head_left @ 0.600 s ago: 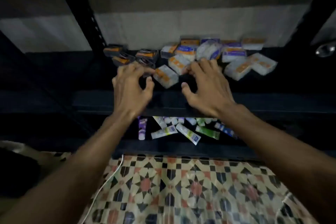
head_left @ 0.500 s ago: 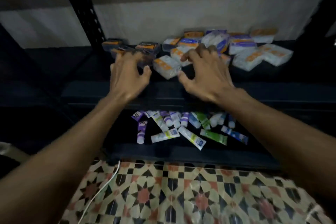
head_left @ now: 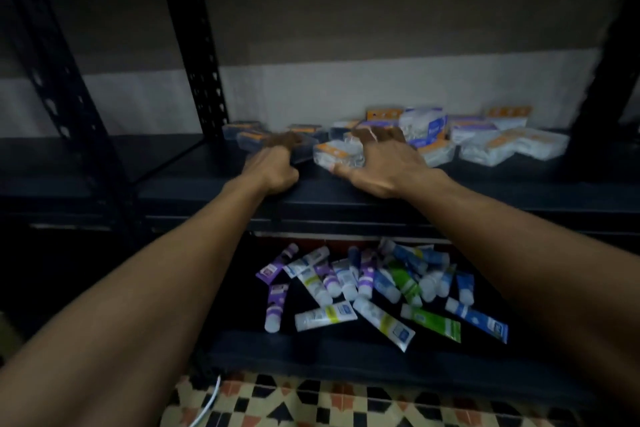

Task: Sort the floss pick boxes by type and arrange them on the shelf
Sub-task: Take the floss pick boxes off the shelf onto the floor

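Here, a clear box (head_left: pixel 333 153) is gripped between thumb and fingers of the right hand (head_left: pixel 381 163) at the shelf (head_left: pixel 485 192) front. The left hand (head_left: pixel 273 166) is laid on a dark box (head_left: pixel 251 142) beside it; whether it is gripped cannot be told.

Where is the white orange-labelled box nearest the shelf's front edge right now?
Head view: the white orange-labelled box sits centre-front on the upper shelf, gripped by the right hand, just right of the left hand and the dark boxes.
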